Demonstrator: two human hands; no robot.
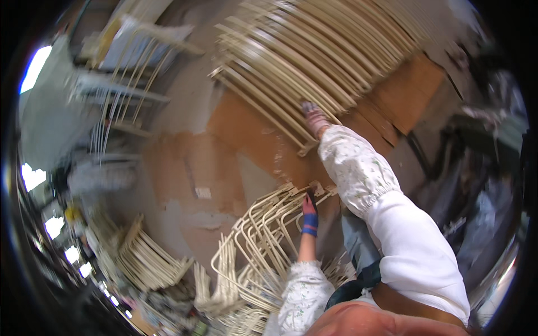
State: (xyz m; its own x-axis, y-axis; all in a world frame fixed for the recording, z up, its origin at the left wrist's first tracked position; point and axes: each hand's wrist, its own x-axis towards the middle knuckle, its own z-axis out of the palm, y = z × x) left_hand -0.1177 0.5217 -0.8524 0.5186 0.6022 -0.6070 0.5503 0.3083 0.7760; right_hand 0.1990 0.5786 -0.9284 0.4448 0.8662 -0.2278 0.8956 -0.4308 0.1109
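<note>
My left hand (309,214), in a blue and pink work glove, is closed on the end of a bent cream metal tube frame (263,215). Several such frames nest together there, with small flat brackets at their ends. Farther ahead, my right hand (316,119), in a pinkish glove with greyish fingertips, is curled over the near side of a large row of cream metal tubes (314,56). These tubes lie side by side. Some finger detail of that hand is lost in blur.
Flattened brown cardboard (241,126) lies under the tube row and across the floor. More cream frames (151,255) are stacked at the lower left. A rack of pale tubing (126,95) stands at the far left. Dark equipment (487,140) is on the right.
</note>
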